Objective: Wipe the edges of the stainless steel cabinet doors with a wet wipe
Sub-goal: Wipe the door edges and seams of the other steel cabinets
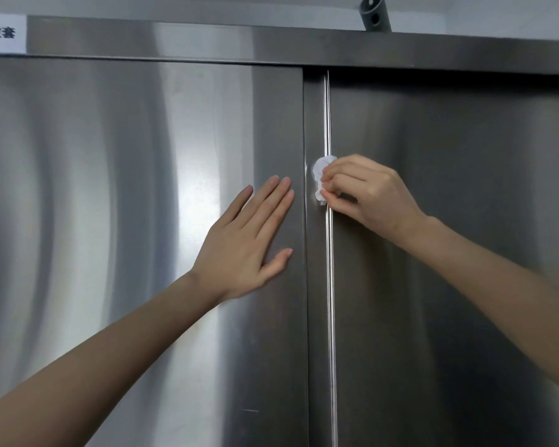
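Right hand (373, 193) pinches a balled wipe (320, 177) against the bright edge strip (329, 124) of the right door (449, 221), about mid-height; left hand (249, 240) lies flat and open, holding nothing, on the left door (110, 204), fingers toward 1 o'clock, just short of the seam. Step in hand, as judged: running the strip. Keep fingertip pressure steady; travel straight along 12–6; refold the wipe when soiled; brace with the left so the doors do not shift.
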